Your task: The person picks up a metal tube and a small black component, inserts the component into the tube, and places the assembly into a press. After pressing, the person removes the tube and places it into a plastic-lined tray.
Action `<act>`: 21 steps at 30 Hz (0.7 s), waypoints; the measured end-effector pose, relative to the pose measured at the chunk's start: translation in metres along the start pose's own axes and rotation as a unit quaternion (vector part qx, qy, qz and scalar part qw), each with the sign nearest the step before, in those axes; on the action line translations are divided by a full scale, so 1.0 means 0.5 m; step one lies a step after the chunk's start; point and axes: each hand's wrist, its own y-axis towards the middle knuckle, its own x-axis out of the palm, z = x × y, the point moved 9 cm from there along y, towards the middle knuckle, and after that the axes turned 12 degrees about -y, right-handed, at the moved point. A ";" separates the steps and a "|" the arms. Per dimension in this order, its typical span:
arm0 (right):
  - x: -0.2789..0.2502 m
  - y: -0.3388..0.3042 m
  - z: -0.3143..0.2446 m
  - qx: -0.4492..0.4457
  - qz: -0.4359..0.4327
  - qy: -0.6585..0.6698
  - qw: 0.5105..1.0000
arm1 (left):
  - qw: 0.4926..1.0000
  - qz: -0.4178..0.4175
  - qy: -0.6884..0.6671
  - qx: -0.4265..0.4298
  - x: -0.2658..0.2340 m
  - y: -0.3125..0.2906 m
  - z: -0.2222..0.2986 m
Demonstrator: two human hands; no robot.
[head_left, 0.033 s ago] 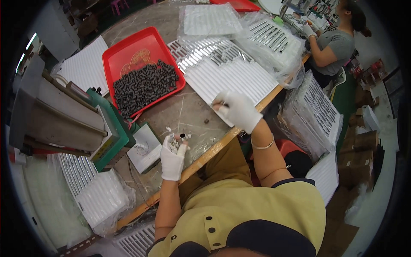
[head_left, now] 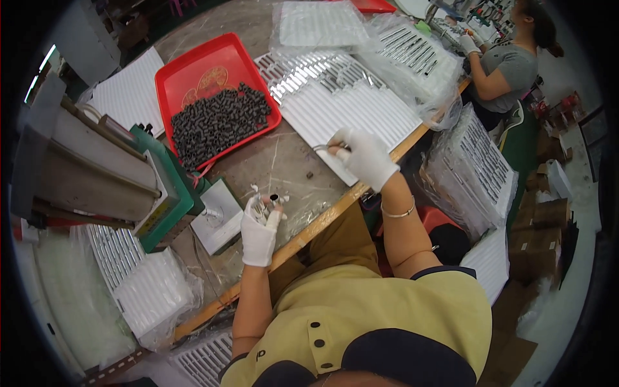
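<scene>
My left hand (head_left: 259, 236), in a white glove, is closed around a short shiny metal tube (head_left: 275, 198) whose dark round opening faces up. Thin whitish bits stick up beside its fingers. My right hand (head_left: 367, 158), also gloved, hovers over the near corner of the white ribbed tray (head_left: 377, 119). Its fingers pinch a thin, dark, curved thing (head_left: 320, 148) that I cannot make out further. Shiny metal tubes (head_left: 316, 71) lie in the far rows of that tray. A red tray (head_left: 193, 64) holds a heap of small black cylindrical pieces (head_left: 219, 122).
Left of my left hand stands a green-based press (head_left: 171, 200) with a metal plate (head_left: 222, 216). Plastic-wrapped trays of tubes (head_left: 467, 155) are stacked at the right, others (head_left: 412, 51) at the back. A co-worker (head_left: 506, 71) sits at the far right. The table's wooden edge (head_left: 316, 229) runs before me.
My right hand has shifted slightly, and the thin curved thing at its fingertips shows more plainly. My left hand keeps its hold on the tube. The whole view has tilted a little.
</scene>
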 end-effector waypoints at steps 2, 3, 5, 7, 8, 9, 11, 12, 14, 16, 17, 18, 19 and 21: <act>0.029 0.013 0.049 0.058 -0.047 -0.069 0.995 | 1.000 0.009 0.009 -0.008 0.003 0.005 0.015; 0.048 0.011 0.056 0.057 -0.052 -0.067 0.995 | 1.000 0.008 0.014 -0.006 0.004 0.007 0.020; 0.098 0.004 0.068 0.038 -0.101 -0.124 0.986 | 1.000 0.009 0.025 0.001 -0.011 0.004 0.011; 0.117 0.018 0.065 0.028 -0.111 -0.124 0.986 | 0.999 0.007 0.034 0.011 -0.013 0.000 0.012; 0.126 0.024 0.058 0.021 -0.119 -0.123 0.985 | 1.000 0.012 0.024 -0.006 -0.011 -0.006 0.013; 0.132 0.031 0.050 0.020 -0.121 -0.123 0.985 | 0.999 0.016 0.014 -0.024 -0.012 -0.011 0.010; 0.152 0.056 0.029 0.029 -0.140 -0.135 0.981 | 0.999 0.014 0.019 -0.025 -0.017 -0.021 0.007; 0.168 0.076 0.023 0.026 -0.139 -0.136 0.981 | 0.999 0.009 0.024 -0.025 -0.017 -0.024 0.007; 0.200 0.114 0.020 0.046 -0.115 -0.148 0.981 | 1.000 0.010 0.016 -0.021 -0.026 -0.031 0.008; 0.220 0.138 0.009 0.049 -0.137 -0.153 0.977 | 1.000 0.013 0.007 -0.018 -0.034 -0.037 0.012; 0.235 0.152 0.007 0.047 -0.137 -0.169 0.975 | 1.000 0.016 0.004 -0.021 -0.038 -0.041 0.016; 0.247 0.164 0.007 0.046 -0.136 -0.185 0.972 | 1.000 0.019 0.002 -0.024 -0.044 -0.045 0.019; 0.256 0.173 0.007 0.043 -0.136 -0.185 0.972 | 1.000 0.021 0.001 -0.022 -0.051 -0.048 0.022; 0.259 0.184 0.007 0.070 -0.139 -0.180 0.971 | 1.000 0.020 0.014 -0.018 -0.062 -0.053 0.028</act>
